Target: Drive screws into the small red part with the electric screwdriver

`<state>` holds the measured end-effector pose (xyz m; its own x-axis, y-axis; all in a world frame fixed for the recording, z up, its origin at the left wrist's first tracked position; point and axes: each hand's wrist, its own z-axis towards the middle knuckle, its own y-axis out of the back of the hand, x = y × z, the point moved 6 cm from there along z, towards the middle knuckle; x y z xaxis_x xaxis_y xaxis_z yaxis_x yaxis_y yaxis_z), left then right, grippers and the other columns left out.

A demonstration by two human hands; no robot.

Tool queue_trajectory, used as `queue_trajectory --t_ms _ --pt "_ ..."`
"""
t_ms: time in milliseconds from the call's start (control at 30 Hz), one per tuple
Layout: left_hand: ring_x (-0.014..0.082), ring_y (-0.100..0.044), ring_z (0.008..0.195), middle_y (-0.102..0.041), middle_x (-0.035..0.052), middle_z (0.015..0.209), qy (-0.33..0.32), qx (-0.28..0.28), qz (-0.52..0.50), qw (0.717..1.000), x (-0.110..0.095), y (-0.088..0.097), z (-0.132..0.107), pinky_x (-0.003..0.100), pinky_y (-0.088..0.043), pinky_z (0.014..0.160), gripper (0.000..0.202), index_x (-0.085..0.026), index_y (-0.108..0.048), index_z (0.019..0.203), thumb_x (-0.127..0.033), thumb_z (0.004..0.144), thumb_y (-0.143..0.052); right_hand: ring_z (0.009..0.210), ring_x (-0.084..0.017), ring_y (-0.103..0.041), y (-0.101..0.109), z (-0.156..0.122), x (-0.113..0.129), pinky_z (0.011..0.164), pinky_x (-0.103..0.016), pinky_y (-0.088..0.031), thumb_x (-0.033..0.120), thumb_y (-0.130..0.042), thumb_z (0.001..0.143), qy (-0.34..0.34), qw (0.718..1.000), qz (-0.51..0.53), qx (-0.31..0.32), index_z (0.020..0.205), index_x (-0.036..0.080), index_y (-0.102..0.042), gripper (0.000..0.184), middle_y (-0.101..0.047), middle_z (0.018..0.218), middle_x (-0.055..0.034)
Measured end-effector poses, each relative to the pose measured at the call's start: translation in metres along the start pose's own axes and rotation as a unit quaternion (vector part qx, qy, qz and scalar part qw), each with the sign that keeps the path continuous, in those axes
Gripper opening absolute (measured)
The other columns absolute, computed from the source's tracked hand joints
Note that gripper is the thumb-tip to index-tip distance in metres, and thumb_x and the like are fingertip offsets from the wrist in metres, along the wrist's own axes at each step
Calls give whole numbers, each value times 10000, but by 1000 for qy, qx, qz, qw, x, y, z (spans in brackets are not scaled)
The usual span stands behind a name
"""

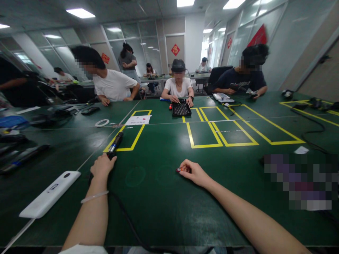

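My left hand (102, 165) is closed round the near end of a black electric screwdriver (114, 144) that lies on the green table (164, 208), its cable trailing back towards me. A thin band sits on that wrist. My right hand (192, 170) rests on the table to the right, fingers pinched on a small red and orange object (179, 170) that I cannot make out further. The two hands are about a forearm's length apart.
A white power bank (49, 194) lies at the near left. Yellow tape boxes (222, 130) mark the table. Across it a person works over a black tray (181, 108); other people sit left and right. Cables (312, 132) and dark tools (23, 155) line the sides.
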<state>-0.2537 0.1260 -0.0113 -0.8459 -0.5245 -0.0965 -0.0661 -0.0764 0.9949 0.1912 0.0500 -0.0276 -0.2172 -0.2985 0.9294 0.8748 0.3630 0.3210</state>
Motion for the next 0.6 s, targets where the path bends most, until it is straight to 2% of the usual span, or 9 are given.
queue_trajectory --t_ms 100,267,367,467,600 --pt "412 -525 1127 -502 242 1289 -26 -20 8 999 -5 2 1 548 -475 829 643 -115 -448 1290 -556 823 -412 643 -111 -521 0 0 0 594 -223 -405 319 -632 833 4 1000 -1 0 905 172 -566 177 -574 728 17" --pt "391 -546 1106 -482 213 1317 -42 -4 -6 999 -13 5 1 509 -502 810 611 -141 -478 1271 -518 791 -475 631 -109 -522 -1 1 0 585 -220 -400 334 -636 830 -3 1000 -9 3 891 172 -566 187 -577 716 19" --pt "386 -563 1079 -504 210 1283 -48 -13 -4 999 -20 9 -4 488 -503 801 592 -144 -512 1240 -519 782 -492 633 -109 -518 -1 2 0 583 -220 -396 359 -634 833 -4 1000 -10 0 894 169 -573 208 -577 717 18" --pt "376 -582 1039 -523 211 1245 -61 -23 12 998 -33 11 -15 465 -503 786 579 -134 -532 1209 -528 788 -485 632 -110 -511 0 1 0 579 -219 -393 376 -629 837 -3 1000 -11 -1 897 166 -582 223 -573 713 17" --pt "350 -601 1001 -544 188 1206 -96 -27 35 994 -61 13 -37 429 -506 762 536 -139 -543 1180 -509 797 -481 615 -109 -500 -1 2 0 562 -218 -382 410 -628 836 -9 1000 -6 1 877 166 -589 251 -569 698 18"
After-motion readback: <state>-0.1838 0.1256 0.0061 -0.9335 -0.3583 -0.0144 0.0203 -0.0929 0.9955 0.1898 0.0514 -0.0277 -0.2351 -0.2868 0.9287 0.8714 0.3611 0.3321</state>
